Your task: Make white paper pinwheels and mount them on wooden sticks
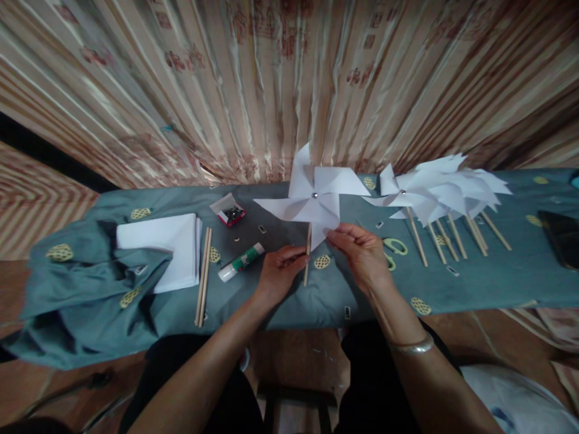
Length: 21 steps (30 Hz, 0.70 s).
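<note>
One white paper pinwheel (316,208) is in front of the person, by the middle of the green cloth (325,301). The left hand (280,274) pinches its wooden stick (306,272), and the right hand (359,250) seems to hold the edge of the bottom blade (322,230). I'd say that blade could rip or bend if the right hand tugs hard. If the left hand slips, the stick could turn and the silver pin (315,195) might come loose.

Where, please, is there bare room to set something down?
Bare tablecloth shows between the piled pinwheels and dark flat object, and between the wooden sticks, glue stick and left forearm. It is crowded around the right hand, held pinwheel and scissors.
</note>
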### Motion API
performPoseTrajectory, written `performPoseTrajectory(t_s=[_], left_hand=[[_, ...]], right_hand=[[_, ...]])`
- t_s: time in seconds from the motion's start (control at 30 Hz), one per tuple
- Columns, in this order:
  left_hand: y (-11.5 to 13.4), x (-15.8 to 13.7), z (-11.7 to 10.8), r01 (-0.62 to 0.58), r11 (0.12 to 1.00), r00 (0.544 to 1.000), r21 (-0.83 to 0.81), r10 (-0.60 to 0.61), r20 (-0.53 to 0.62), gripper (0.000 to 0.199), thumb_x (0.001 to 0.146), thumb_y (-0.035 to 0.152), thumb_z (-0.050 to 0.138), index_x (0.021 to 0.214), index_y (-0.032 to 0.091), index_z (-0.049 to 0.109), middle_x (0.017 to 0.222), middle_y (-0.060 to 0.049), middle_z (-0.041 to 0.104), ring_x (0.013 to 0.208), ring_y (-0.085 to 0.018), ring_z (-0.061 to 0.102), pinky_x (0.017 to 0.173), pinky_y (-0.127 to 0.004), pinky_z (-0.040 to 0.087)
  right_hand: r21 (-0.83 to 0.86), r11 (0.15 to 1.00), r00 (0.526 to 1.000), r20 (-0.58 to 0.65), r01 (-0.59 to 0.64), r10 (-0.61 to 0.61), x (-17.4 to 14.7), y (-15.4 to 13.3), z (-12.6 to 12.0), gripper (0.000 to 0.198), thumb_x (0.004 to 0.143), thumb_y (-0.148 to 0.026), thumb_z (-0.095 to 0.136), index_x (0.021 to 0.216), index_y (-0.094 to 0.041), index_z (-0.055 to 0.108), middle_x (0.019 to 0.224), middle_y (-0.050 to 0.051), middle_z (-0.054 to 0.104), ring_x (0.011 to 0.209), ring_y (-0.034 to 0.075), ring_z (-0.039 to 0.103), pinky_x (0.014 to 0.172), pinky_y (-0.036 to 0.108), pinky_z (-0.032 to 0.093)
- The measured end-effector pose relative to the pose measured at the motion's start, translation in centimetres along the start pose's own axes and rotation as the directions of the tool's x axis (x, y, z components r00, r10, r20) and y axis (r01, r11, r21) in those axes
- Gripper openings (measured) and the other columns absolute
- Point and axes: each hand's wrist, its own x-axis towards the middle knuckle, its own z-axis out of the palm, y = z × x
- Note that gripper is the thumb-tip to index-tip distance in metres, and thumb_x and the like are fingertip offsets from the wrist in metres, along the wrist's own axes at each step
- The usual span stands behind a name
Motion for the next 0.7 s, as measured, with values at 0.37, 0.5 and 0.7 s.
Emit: performPoseTrajectory(t_s=[0.37,0.5,0.7], left_hand=[[0.3,0.1,-0.3,0.004,1.0,1.0,0.004,-0.004,0.005,0.023,0.07,0.032,0.076,0.089,0.019,0.08,0.085,-0.005,0.076,0.079,-0.018,0.066,0.076,-0.03,0.051],[0.4,0.0,-0.4,0.041,0.998,0.999,-0.043,-0.04,0.006,0.027,0.069,0.034,0.079,0.091,0.019,0.08,0.091,-0.006,0.077,0.084,-0.02,0.068,0.082,-0.033,0.053],[0.5,-0.1,-0.2,0.064,0.997,0.998,-0.047,-0.063,0.012,0.027,0.068,0.033,0.079,0.089,0.018,0.08,0.088,-0.006,0.078,0.082,-0.019,0.068,0.08,-0.032,0.053]], right_hand=[[-0.134,0.988,0.997,-0.013,0.073,-0.076,0.0,0.0,-0.6,0.026,0.062,-0.047,0.084,0.075,-0.026,0.076,0.068,-0.002,0.072,0.061,0.014,0.062,0.061,0.029,0.053],[-0.188,0.972,0.987,-0.05,0.14,-0.152,0.4,-0.6,-1.3,0.028,0.064,-0.051,0.081,0.074,-0.026,0.076,0.071,0.0,0.074,0.063,0.015,0.064,0.063,0.031,0.054],[-0.232,0.952,0.976,-0.036,0.199,-0.213,0.6,-0.9,-1.3,0.028,0.065,-0.049,0.081,0.078,-0.025,0.075,0.072,0.001,0.075,0.066,0.016,0.067,0.066,0.033,0.056]])
